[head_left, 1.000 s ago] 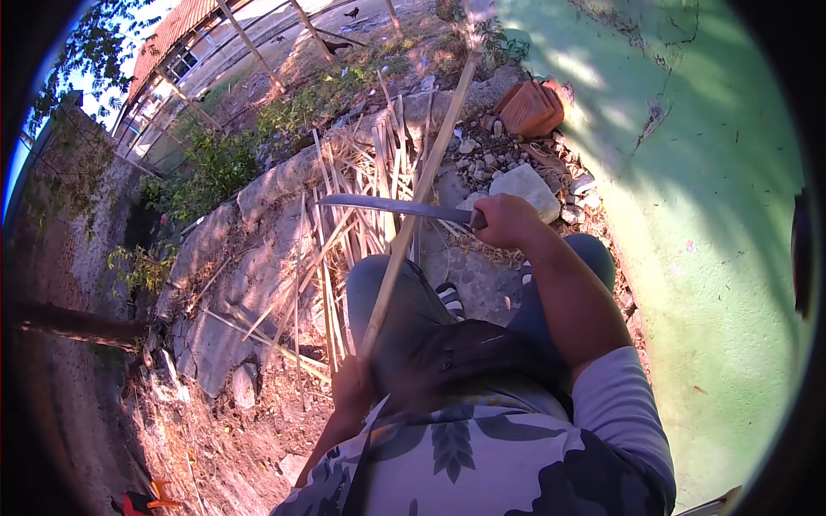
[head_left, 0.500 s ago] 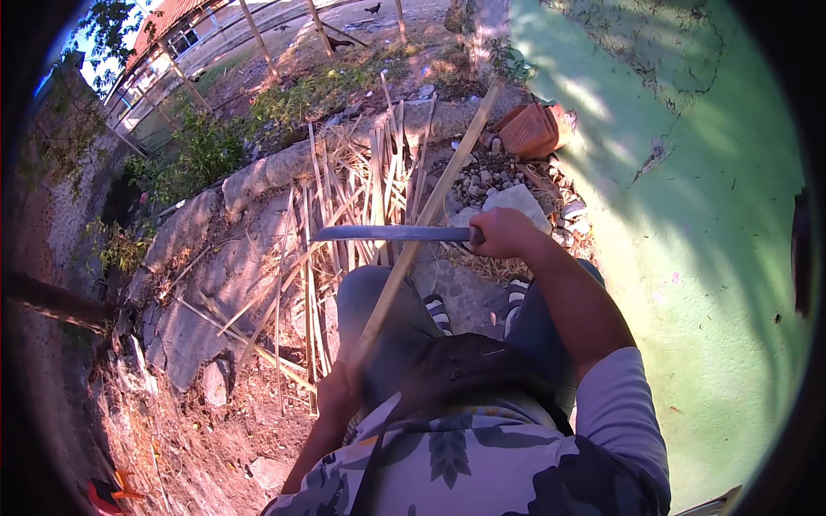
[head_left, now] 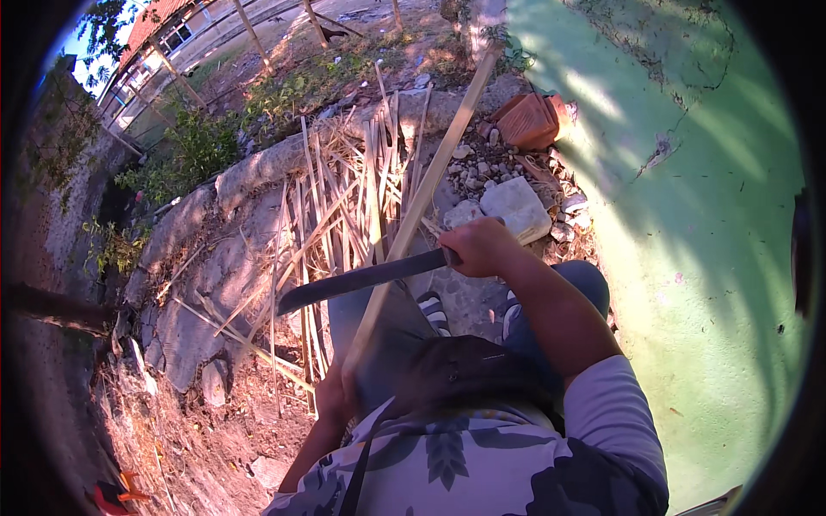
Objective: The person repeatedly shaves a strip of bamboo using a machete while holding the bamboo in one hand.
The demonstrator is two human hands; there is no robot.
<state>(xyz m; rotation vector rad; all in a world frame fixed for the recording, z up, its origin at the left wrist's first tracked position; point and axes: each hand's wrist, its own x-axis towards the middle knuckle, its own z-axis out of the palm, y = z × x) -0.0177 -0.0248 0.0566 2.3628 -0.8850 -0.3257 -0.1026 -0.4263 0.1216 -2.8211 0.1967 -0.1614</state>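
Observation:
A machete (head_left: 361, 280) lies across a long pale strip of split bamboo (head_left: 437, 165), its dark blade pointing left. My right hand (head_left: 484, 247) is closed around the machete's handle, above my right knee. Beside my left thigh, my left hand (head_left: 335, 394) grips the strip's near end, partly in shadow. From there the strip slants up and away to the right, past my knees. Under and beyond the blade, many thin split strips (head_left: 370, 189) lie in a loose heap on the ground.
Right of the heap are gravel, a pale stone block (head_left: 516, 209) and stacked orange roof tiles (head_left: 527, 120). A green wall (head_left: 688, 258) runs along my right side. A low stone edging (head_left: 267, 172) curves behind the heap. A red and orange object (head_left: 112, 497) lies at lower left.
The machete has come nearer to me along the strip, and its blade tip has dropped lower and farther left. My right hand has moved left and closer; my left hand stays by my thigh.

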